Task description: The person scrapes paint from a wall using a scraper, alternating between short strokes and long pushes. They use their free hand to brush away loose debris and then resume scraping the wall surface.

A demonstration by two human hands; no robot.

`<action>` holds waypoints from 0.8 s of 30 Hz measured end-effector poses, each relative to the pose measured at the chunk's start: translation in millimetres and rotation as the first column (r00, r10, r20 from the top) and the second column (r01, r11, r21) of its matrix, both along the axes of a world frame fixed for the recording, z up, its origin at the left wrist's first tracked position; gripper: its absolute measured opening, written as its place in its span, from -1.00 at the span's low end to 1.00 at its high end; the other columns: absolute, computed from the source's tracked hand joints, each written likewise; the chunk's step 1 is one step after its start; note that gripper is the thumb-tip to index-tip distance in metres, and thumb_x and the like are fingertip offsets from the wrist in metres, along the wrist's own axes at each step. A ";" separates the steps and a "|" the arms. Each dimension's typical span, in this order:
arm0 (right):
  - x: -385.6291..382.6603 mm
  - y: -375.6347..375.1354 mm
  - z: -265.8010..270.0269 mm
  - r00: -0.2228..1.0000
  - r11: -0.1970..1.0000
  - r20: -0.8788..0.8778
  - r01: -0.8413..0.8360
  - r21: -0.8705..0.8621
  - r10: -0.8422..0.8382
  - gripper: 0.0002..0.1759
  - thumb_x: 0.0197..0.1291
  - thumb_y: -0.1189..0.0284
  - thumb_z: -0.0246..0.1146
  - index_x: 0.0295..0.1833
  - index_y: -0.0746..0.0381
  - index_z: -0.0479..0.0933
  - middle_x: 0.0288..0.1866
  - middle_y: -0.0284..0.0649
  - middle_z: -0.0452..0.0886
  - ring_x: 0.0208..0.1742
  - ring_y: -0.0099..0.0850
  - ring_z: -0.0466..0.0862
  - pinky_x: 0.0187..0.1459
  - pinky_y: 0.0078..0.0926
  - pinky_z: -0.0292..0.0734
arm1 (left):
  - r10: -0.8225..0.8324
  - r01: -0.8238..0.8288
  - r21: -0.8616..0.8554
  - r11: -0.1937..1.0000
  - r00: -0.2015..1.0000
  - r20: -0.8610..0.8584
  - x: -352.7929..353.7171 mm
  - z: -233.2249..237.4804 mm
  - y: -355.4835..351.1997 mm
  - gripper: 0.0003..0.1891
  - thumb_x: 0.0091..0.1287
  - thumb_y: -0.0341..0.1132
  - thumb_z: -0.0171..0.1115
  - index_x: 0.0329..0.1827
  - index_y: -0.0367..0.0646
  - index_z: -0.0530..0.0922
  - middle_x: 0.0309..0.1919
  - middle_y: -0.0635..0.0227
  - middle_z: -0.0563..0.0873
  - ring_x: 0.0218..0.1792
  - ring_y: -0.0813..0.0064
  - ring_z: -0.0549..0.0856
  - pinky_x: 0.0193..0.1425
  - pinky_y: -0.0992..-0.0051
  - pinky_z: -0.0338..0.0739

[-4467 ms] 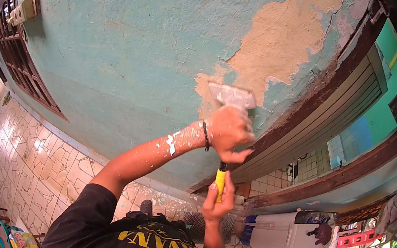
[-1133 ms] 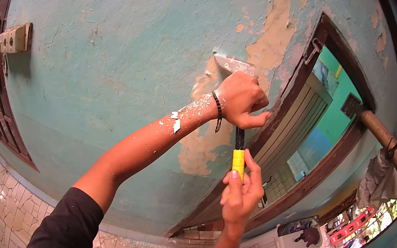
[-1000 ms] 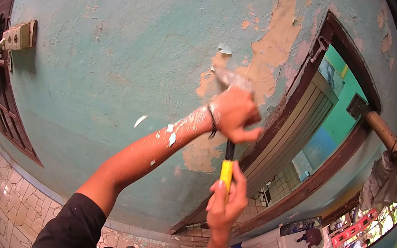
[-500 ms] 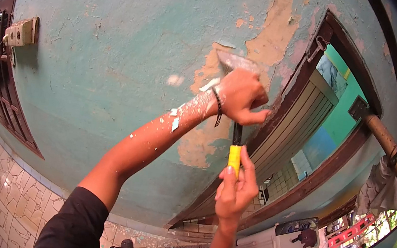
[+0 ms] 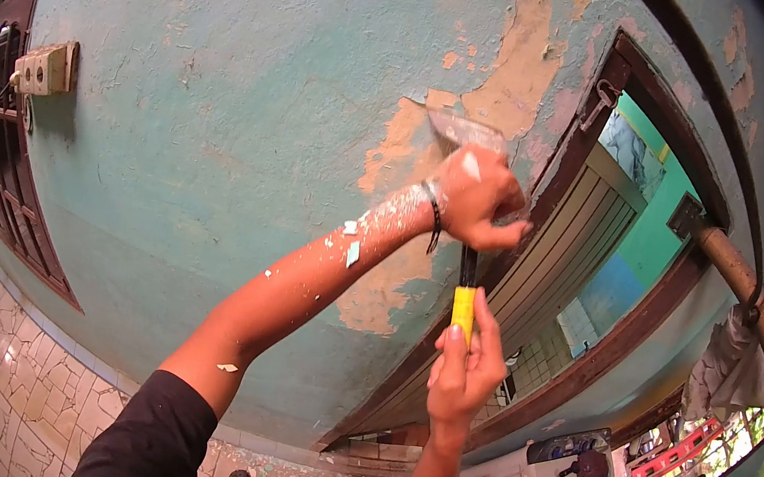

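Observation:
A paint scraper [image 5: 468,274] with a wide metal blade and a black and yellow handle is held against the wall. My left hand [image 5: 482,199] wraps around its upper part just below the blade, thumb sticking out to the right. Lower down, the fingers and thumb of my right hand [image 5: 466,370] pinch the yellow end of the handle. The blade's edge lies at the border of a bare tan patch [image 5: 379,296] in the peeling green-blue wall [image 5: 221,140]. Paint flakes [image 5: 353,253] cling to my left forearm and hand.
Right of the scraper is a brown door frame [image 5: 616,366] with a partly open slatted door [image 5: 564,248]. A socket block [image 5: 47,69] hangs on the wall at left. A bamboo pole [image 5: 748,277] juts out at right. Paint chips lie on the tiled floor [image 5: 6,382].
Both hands and the scraper have shifted slightly right and down in view. A paint flake now sits on the back of my left hand, and the larger one by the wrist is gone.

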State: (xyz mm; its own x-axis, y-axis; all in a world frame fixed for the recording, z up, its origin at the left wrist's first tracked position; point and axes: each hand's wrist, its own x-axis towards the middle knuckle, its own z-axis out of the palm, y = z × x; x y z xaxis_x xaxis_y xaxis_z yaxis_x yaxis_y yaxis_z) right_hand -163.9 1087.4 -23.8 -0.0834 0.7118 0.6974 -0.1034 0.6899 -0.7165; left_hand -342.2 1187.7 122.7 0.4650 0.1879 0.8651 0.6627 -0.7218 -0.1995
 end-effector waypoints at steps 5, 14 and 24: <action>13.1 -10.0 -45.1 1.000 0.995 -0.002 0.030 -0.099 -0.031 -0.46 0.46 0.55 0.18 0.52 0.41 0.49 -0.33 -0.31 0.64 -0.40 -0.65 0.51 -0.36 -0.65 0.43 | -0.027 0.024 -0.053 0.998 0.997 -0.072 13.4 -44.1 1.6 -0.53 0.18 0.07 0.31 -0.75 -0.04 0.46 -0.78 0.25 0.50 -0.64 0.05 0.60 -0.51 0.13 0.43; 4.2 1.3 10.1 0.999 0.998 -0.047 -0.015 -0.063 0.012 -0.46 0.49 0.57 0.17 0.54 0.39 0.45 -0.37 -0.35 0.57 -0.45 -0.70 0.44 -0.45 -0.70 0.28 | 0.045 -0.045 -0.001 0.999 0.998 -0.050 8.7 15.2 4.6 -0.56 0.15 0.09 0.28 -0.69 -0.07 0.65 -0.73 0.22 0.62 -0.59 0.03 0.69 -0.48 0.12 0.53; 3.1 7.3 23.6 0.999 0.999 -0.037 0.008 -0.045 -0.010 -0.47 0.52 0.56 0.14 0.56 0.36 0.45 -0.37 -0.34 0.58 -0.56 -0.77 0.33 -0.53 -0.75 0.17 | -0.044 0.045 0.046 0.998 0.999 -0.031 11.3 30.7 11.5 -0.51 0.18 0.08 0.31 -0.75 -0.08 0.51 -0.77 0.21 0.52 -0.64 0.03 0.61 -0.51 0.12 0.43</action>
State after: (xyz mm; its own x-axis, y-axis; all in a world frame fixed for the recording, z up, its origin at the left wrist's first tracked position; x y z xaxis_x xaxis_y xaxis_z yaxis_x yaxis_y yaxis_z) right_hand -160.9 1094.7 -0.3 -0.0516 0.7429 0.6674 -0.1248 0.6583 -0.7424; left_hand -330.8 1199.2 153.4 0.4979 0.1261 0.8580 0.6235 -0.7397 -0.2531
